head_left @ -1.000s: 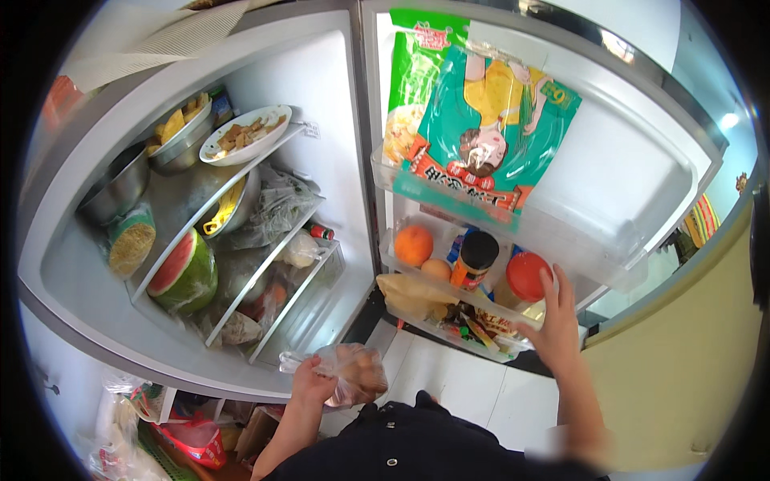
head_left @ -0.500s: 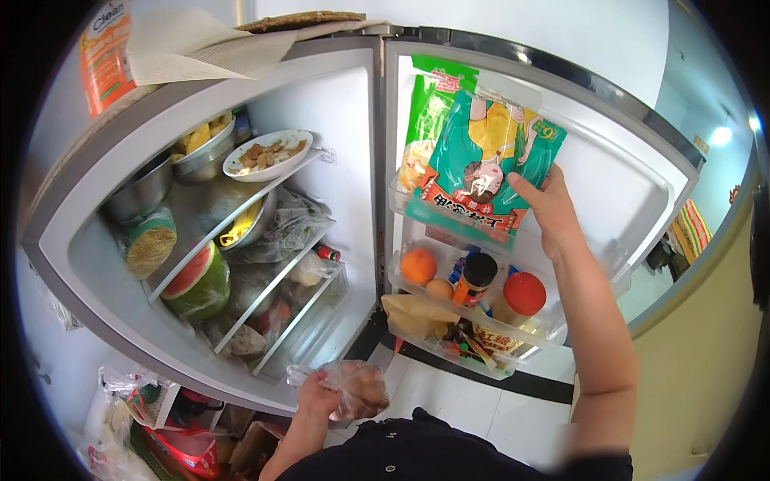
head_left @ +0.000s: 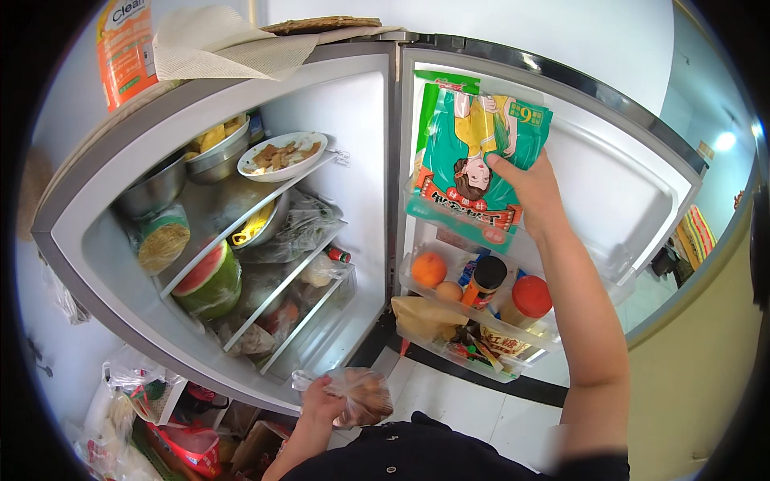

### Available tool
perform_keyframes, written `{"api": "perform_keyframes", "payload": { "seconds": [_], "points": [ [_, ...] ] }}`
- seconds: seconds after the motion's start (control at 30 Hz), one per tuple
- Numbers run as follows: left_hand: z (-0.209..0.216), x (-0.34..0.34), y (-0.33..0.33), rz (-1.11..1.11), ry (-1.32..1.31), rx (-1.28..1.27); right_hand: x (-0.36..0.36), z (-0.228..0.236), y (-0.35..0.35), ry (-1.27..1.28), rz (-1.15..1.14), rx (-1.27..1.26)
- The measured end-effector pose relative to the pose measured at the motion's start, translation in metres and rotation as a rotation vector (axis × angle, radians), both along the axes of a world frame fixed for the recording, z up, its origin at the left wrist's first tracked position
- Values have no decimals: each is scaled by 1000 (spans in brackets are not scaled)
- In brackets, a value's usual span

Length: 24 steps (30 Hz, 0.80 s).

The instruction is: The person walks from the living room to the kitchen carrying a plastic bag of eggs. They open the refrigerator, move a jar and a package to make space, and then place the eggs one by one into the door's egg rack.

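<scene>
My right hand (head_left: 533, 192) grips the right edge of a teal food packet (head_left: 445, 164) with a cartoon figure upside down on it. The packet stands in the top door shelf (head_left: 537, 244), in front of a green packet (head_left: 427, 120) that it mostly covers. Low in the middle, my left hand (head_left: 322, 403) is closed on the gathered neck of a clear plastic bag (head_left: 367, 394). Brown rounded contents show through the plastic; their kind is unclear. This bag hangs just before the fridge's lower opening.
The open fridge door (head_left: 609, 160) has a lower shelf with an orange (head_left: 429, 270), an egg (head_left: 449, 292), a black-capped jar (head_left: 486, 276) and a red-lidded jar (head_left: 531, 297). Inside the fridge are bowls, a plate of food (head_left: 281, 156) and a cut watermelon (head_left: 210, 284).
My right hand has shifted the teal packet a little left, turning it more upright and over more of the green packet. My left hand still holds the plastic bag. The view has moved slightly.
</scene>
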<state>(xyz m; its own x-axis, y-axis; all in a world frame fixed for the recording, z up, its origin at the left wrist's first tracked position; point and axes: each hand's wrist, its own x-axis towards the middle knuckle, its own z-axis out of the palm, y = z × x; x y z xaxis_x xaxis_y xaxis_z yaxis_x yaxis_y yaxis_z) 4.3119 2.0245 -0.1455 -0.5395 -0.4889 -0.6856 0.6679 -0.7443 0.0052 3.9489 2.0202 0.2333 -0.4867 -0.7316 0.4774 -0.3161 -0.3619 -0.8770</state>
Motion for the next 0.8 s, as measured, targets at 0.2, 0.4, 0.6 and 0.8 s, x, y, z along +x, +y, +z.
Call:
{"api": "perform_keyframes", "payload": {
  "seconds": [0.2, 0.4, 0.6, 0.8],
  "points": [
    [11, 0, 4, -35, 60, -12, -7, -16, -11, 315, -542, -22],
    [0, 2, 5, 23, 47, 3, -7, -31, -17, 92, -475, -75],
    [17, -2, 8, -64, 16, -52, 4, -15, 13, -196, 11, 36],
    [13, -3, 11, 10, -24, 30, 36, -16, 25, 329, -75, 148]
  ]
}}
